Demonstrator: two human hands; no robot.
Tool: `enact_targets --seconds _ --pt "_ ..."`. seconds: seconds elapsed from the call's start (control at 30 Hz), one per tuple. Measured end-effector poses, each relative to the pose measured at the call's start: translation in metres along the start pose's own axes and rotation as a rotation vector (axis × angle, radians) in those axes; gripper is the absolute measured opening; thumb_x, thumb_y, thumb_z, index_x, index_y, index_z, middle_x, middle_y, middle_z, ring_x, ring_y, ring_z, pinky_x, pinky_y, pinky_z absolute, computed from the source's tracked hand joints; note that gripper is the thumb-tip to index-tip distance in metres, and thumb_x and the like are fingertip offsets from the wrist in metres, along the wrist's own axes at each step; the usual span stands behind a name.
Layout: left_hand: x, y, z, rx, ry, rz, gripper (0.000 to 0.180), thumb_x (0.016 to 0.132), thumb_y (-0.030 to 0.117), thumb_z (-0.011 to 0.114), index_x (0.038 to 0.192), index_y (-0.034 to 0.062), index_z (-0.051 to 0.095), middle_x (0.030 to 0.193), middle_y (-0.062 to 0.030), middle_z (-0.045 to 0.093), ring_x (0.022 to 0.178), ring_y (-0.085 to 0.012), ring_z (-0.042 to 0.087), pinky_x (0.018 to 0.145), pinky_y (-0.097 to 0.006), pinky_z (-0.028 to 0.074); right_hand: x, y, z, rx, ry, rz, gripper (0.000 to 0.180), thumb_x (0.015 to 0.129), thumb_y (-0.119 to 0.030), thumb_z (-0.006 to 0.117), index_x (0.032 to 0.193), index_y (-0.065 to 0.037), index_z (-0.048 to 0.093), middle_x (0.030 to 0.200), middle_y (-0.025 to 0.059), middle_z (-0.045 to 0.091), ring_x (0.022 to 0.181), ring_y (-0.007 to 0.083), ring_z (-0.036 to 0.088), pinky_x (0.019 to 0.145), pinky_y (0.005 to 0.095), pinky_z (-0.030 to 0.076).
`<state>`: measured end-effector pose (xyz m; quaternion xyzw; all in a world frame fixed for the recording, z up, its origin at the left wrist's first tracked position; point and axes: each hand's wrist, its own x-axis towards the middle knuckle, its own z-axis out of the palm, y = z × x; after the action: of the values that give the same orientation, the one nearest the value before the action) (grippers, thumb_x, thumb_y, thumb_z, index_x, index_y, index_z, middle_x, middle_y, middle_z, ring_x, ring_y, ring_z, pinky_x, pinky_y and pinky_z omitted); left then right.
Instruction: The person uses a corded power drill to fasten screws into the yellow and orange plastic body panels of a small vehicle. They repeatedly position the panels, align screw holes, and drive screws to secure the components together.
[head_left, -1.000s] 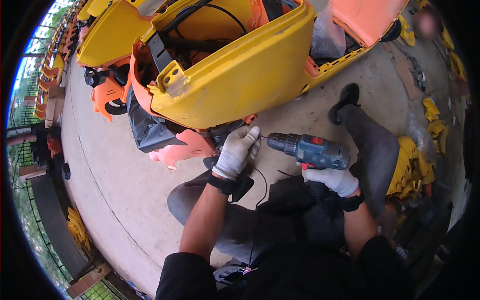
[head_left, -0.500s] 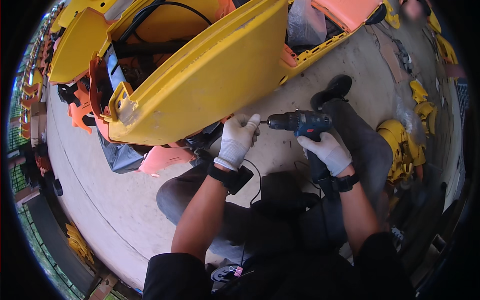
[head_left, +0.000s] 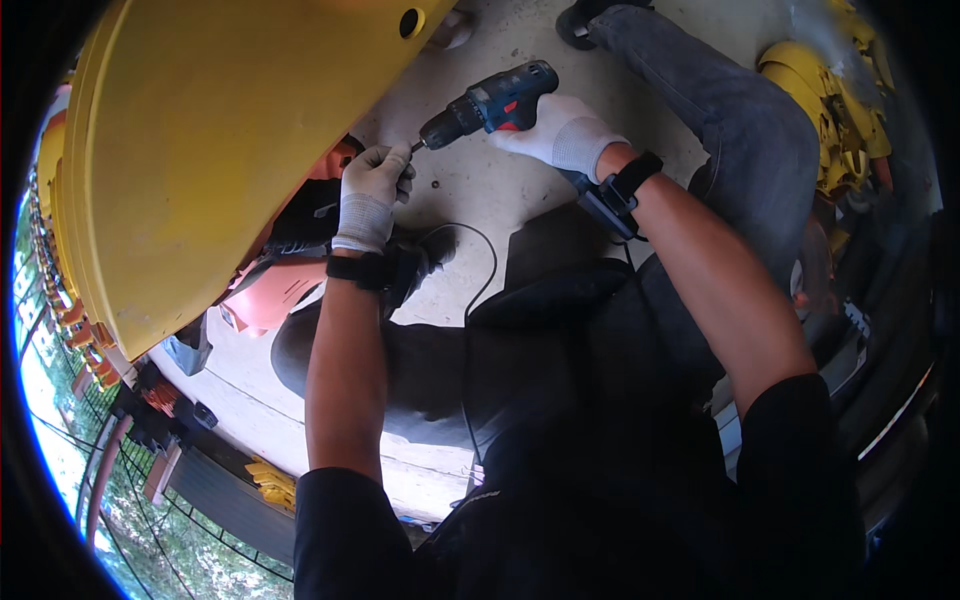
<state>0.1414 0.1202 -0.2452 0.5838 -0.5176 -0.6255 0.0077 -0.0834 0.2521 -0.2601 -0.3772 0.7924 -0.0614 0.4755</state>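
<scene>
Left arm: the left forearm rises almost straight from the lower edge, with a black band around the wrist.
Left grip: the white-gloved left hand curls inward, thumb and fingertips pinching the far end of the bit; whether a screw sits there is too small to tell.
Right arm: the right forearm slants up and leftward from a black sleeve, elbow bent outward.
Right grip: the gloved right hand wraps around the handle of the drill, fingers mostly hidden.
Drill: the dark blue drill is held up between both hands, chuck tilted down toward the left one.
Panel edge: the large yellow panel fills the upper left, its edge slanting down and leftward, near the left hand.
Room between: concrete floor shows below the drill and between the wrists; a black cable loops there.
Right limit: the bent trouser leg lies beyond the right hand, yellow parts just past it.
</scene>
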Motion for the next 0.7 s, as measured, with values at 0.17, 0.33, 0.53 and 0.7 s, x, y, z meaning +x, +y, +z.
enact_targets --seconds 0.17,0.33,0.53,0.7 --pt "0.020 -0.017 0.002 -0.055 0.005 -0.062 0.023 0.093 0.024 0.067 0.085 0.0025 0.064 0.068 -0.0028 0.061 0.054 -0.0094 0.053 0.050 -0.023 0.042 0.028 0.025 0.017 0.096 -0.076 -0.084 0.064 0.073 -0.062 0.066 0.095 -0.003 0.073 0.090 0.0203 0.070 0.087 0.0340 0.068 0.080 0.0403 0.052" --pt "0.035 -0.021 0.006 -0.100 0.044 -0.152 0.023 0.094 0.024 0.066 0.087 0.0028 0.061 0.069 -0.0033 0.060 0.054 -0.0096 0.053 0.050 -0.022 0.043 0.052 0.035 0.033 0.153 -0.143 -0.099 0.066 0.072 -0.063 0.065 0.095 -0.002 0.072 0.091 0.0211 0.070 0.087 0.0337 0.068 0.080 0.0395 0.051" --pt "0.053 -0.015 0.013 -0.341 -0.047 -0.199 0.044 0.098 0.039 0.058 0.096 -0.0045 0.059 0.081 -0.0107 0.060 0.064 -0.0149 0.054 0.057 -0.024 0.046 0.067 0.053 0.054 0.320 -0.133 -0.093 0.070 0.072 -0.064 0.066 0.086 0.004 0.070 0.077 0.0230 0.067 0.073 0.0343 0.065 0.073 0.0407 0.049" --pt "0.066 -0.017 0.010 -0.511 -0.112 -0.307 0.059 0.103 0.044 0.039 0.109 -0.0114 0.058 0.089 -0.0168 0.061 0.076 -0.0222 0.056 0.068 -0.031 0.048 0.076 0.064 0.060 0.364 -0.124 -0.066 0.074 0.070 -0.066 0.066 0.084 0.006 0.070 0.075 0.0205 0.066 0.072 0.0316 0.065 0.073 0.0403 0.049"
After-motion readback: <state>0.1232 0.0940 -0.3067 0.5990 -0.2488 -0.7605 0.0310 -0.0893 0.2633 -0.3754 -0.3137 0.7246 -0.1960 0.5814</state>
